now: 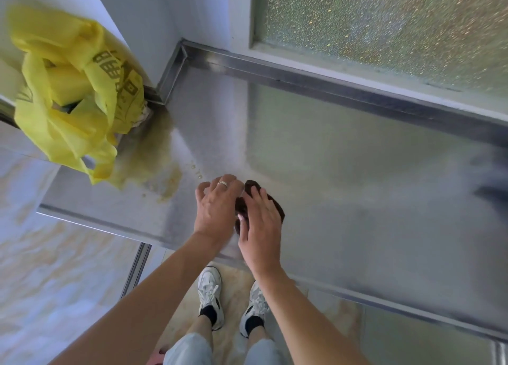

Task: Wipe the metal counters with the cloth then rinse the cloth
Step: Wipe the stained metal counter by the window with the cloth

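A yellow bag [68, 89] blocks the metal surface [357, 172] at its far-left corner, beside a brownish spill [154, 155]. A raised rim [330, 84] bounds the window side. Rightward, the surface lies bare.

Head view, steeply down, close.
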A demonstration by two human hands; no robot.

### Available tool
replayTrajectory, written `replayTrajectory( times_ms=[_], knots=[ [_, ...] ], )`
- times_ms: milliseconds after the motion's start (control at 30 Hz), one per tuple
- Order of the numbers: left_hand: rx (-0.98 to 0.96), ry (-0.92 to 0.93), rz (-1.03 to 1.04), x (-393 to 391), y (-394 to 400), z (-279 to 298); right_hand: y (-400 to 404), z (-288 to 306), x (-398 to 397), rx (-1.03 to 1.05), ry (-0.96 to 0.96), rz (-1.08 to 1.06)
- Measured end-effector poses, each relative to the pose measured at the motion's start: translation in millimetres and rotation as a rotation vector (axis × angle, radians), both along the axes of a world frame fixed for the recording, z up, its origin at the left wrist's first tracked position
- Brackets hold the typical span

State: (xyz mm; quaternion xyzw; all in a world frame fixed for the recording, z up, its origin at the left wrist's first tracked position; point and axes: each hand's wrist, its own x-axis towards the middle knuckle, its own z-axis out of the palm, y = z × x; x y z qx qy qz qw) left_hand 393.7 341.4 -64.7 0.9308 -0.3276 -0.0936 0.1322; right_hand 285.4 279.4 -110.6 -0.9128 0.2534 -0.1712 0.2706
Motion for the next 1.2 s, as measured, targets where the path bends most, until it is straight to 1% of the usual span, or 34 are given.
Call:
replayTrajectory(
  times_ms=[100,200,300,333,367,400,467,533,600,633,700,800,867,900,967,1000,1067,1100,1133,1200],
  knots=[
    [-0.028,-0.004,0.0,6.5,0.5,0.5,6.7,0.6,6.2,0.07,-0.036,0.017],
    [-0.049,0.058,0.011,13.7,-1.4,1.2,-2.3,7.6,10.5,0.17,-0.06,0.011],
    [-0.11,0.121,0.001,17.3,-4.1,12.3,-17.9,24.6,9.3,0.362,-0.003,0.019],
    [-0.13,0.142,-0.018,18.1,-5.4,17.7,-22.5,28.6,5.7,0.392,0.017,0.034],
    [-0.16,0.174,-0.039,18.2,-6.3,22.8,-27.4,30.8,0.9,0.378,0.028,0.036],
    [-0.2,0.215,-0.063,17.6,-6.2,26.8,-32.6,32.5,-4.3,0.317,0.025,0.015],
    [-0.233,0.273,-0.128,15.3,-4.6,30.9,-43.2,30.0,-14.6,0.14,0.004,-0.072],
    [-0.114,0.281,-0.201,12.7,-3.1,30.6,-49.3,25.5,-18.5,0.059,0.058,-0.098],
    [0.054,0.294,-0.247,11.8,-2.3,27.1,-51.4,22.1,-16.4,0.051,0.131,-0.039],
    [0.11,0.318,-0.237,12.3,-2.4,26.5,-51.8,21.8,-13.8,0.039,0.132,-0.013],
    [0.145,0.352,-0.192,13.1,-3.8,27.5,-55.1,24.7,-4.8,-0.026,0.078,-0.011],
    [0.122,0.33,-0.113,13.7,-5.6,32.9,-62.4,36.9,9.6,-0.022,0.017,-0.119],
    [0.092,0.289,-0.05,17.0,-6.6,35.7,-63.3,45.2,14.0,0.009,0.007,-0.119],
    [0.083,0.26,-0.023,19.7,-6.4,36.2,-61.8,47.0,14.6,0.056,0.044,-0.093],
    [0.071,0.21,0.026,25.8,-4.4,36.9,-56.5,48.8,15.6,0.159,0.228,-0.04],
    [0.069,0.192,0.047,27.8,-2.7,37.2,-54.1,47.0,15.5,0.126,0.309,-0.012],
    [0.069,0.149,0.077,28.8,0.9,37.0,-53.3,44.8,17.9,0.055,0.346,0.001],
    [0.068,0.13,0.087,28.9,2.0,36.5,-53.9,47.0,21.5,0.116,0.313,-0.041],
    [0.065,0.119,0.096,28.9,2.5,36.8,-53.9,52.8,26.4,0.265,0.251,-0.113],
    [0.041,0.127,0.09,30.0,2.0,37.5,-56.4,68.5,38.8,0.672,0.099,-0.245]
  ],
)
